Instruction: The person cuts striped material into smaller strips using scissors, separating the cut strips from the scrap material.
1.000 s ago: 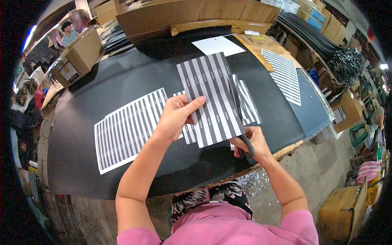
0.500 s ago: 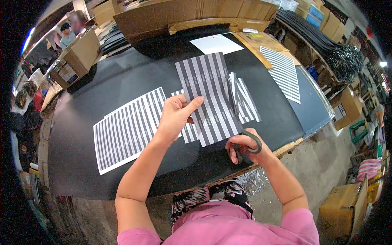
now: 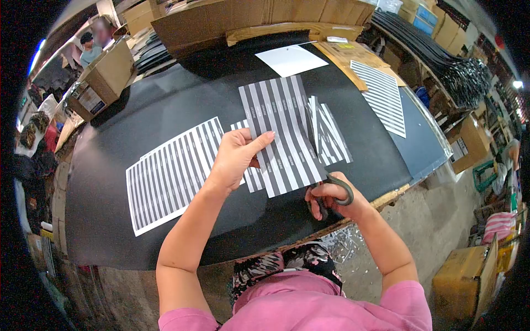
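Observation:
My left hand (image 3: 238,155) pinches a black-and-grey striped sheet (image 3: 282,135) with small printed lettering between thumb and fingers, holding it above the table. At the sheet's lower right corner, my right hand (image 3: 335,197) grips dark-handled scissors (image 3: 348,191). Their blades lie along the sheet's right edge and are partly hidden, so how far they are open cannot be made out. Beneath and to the right of the held sheet lie loose cut strips (image 3: 330,135). Left of my left hand, larger striped sheets (image 3: 171,176) rest stacked on the black table surface (image 3: 110,204).
Toward the back of the table are a white sheet (image 3: 292,59), flat cardboard (image 3: 345,53) and another striped sheet (image 3: 381,96). A cardboard box (image 3: 102,77) stands at the left edge. Paper scraps (image 3: 341,244) litter the floor. A person (image 3: 88,49) is in the far background.
The held sheet has tilted slightly and its top edge sits a little lower. The scissors' blades show less beside its right edge. Both hands keep their grip and have barely moved.

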Demonstrator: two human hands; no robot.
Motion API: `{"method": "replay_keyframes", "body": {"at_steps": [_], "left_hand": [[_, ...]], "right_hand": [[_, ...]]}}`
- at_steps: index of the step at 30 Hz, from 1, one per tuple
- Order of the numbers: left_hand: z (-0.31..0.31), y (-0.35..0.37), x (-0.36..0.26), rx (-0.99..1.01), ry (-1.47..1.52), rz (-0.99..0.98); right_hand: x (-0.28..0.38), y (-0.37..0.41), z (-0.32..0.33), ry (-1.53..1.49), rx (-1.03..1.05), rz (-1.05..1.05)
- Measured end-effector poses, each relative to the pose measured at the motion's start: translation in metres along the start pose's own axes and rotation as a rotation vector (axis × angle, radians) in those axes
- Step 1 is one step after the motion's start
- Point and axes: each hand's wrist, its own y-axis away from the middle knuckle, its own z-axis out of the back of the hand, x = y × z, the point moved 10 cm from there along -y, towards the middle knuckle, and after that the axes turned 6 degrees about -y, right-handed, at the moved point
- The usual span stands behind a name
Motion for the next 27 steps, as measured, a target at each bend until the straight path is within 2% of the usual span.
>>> {"method": "replay_keyframes", "body": {"at_steps": [3, 5, 6, 23, 27], "left_hand": [[-0.007, 0.000, 0.008, 0.057, 0.033, 0.065], [-0.012, 0.002, 0.013, 0.081, 0.033, 0.114], [-0.013, 0.003, 0.015, 0.100, 0.018, 0.130], [-0.029, 0.012, 0.009, 0.128, 0.088, 0.113], [-0.028, 0.012, 0.008, 0.109, 0.064, 0.115]], "right_hand": [[0.001, -0.001, 0.003, -0.013, -0.035, 0.013], [0.003, -0.004, 0.014, -0.032, -0.116, 0.139], [0.001, -0.007, 0.017, -0.032, -0.116, 0.140], [0.024, 0.008, 0.038, 0.345, -0.373, 0.285], [0.024, 0.008, 0.035, 0.283, -0.345, 0.262]]}}
